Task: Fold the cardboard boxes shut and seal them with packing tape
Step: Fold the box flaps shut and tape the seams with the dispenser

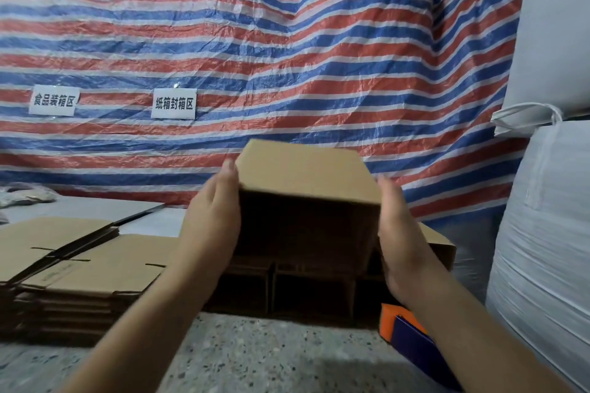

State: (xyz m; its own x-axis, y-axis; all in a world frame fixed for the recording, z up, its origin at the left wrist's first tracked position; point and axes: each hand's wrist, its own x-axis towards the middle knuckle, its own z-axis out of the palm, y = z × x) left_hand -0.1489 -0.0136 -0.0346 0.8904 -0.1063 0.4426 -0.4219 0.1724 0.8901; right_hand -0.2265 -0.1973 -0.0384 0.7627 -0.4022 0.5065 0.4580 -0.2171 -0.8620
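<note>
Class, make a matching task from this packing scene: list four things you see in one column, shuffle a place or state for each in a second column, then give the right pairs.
Things
1. Brown cardboard box
2. Stack of flattened brown cardboard boxes
3. Orange and blue tape dispenser
4. White paper sign with black characters

Places or states
A. Stuck on the red, white and blue striped tarp
B. On the speckled floor, low on the right
C. Piled at the left
D. Held between the left hand and the right hand

Pairs: 1-D, 2-C, 3-B, 4-A
</note>
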